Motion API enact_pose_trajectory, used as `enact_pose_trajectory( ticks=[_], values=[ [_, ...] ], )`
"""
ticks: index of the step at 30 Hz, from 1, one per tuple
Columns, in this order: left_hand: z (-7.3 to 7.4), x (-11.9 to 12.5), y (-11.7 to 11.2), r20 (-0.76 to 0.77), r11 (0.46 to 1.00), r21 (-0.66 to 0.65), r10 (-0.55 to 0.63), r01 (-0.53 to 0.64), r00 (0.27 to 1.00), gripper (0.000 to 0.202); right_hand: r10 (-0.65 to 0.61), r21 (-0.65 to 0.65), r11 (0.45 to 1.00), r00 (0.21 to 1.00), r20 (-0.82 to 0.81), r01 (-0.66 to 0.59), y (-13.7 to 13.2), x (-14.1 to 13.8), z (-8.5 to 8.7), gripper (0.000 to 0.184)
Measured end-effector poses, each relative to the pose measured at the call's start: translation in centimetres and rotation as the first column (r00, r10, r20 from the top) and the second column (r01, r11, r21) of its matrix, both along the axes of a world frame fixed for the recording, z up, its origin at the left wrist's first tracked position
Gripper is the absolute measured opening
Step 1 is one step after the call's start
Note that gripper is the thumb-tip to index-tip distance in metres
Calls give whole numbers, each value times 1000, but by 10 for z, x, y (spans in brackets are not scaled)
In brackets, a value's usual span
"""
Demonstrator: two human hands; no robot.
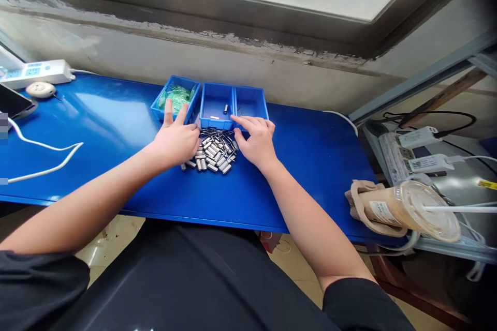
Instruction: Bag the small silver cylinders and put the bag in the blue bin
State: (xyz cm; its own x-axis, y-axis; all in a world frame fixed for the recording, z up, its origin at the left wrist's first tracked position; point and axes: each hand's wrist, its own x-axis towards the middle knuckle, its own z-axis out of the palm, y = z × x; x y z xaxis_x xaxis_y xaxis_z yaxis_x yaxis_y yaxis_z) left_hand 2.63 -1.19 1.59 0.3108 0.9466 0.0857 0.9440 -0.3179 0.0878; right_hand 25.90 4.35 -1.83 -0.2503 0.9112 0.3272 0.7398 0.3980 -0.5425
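Observation:
A heap of small silver metal parts with thin wire legs (214, 152) lies on the blue table (303, 165). My left hand (176, 137) rests palm down at the heap's left edge, fingers spread toward the left bin. My right hand (256, 139) rests at the heap's right edge, fingers loosely bent, index finger pointing left along the bin fronts. Neither hand visibly holds anything. Behind the heap stand three blue bins: the left one (159, 101) holds green pieces (177, 96), the middle one (216, 122) holds a couple of metal parts, the right one (261, 109) looks nearly bare.
A white power strip (37, 72), a round white item (40, 89) and a phone (13, 102) sit at the far left, with a white cable (46, 147) across the table. A lidded drink cup with a straw (407, 209) lies at the right edge, beside chargers and cables (421, 150).

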Motion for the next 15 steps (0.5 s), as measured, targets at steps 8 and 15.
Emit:
enact_pose_trajectory(
  ticks=[8, 15],
  values=[
    [14, -43, 8, 123, 997, 1, -76, 76, 989, 47, 32, 0, 999, 999, -4, -32, 0, 0, -2, 41],
    [2, -70, 35, 140, 992, 107, -77, 62, 987, 52, 45, 12, 999, 999, 2, -45, 1, 0, -5, 40]
  ],
)
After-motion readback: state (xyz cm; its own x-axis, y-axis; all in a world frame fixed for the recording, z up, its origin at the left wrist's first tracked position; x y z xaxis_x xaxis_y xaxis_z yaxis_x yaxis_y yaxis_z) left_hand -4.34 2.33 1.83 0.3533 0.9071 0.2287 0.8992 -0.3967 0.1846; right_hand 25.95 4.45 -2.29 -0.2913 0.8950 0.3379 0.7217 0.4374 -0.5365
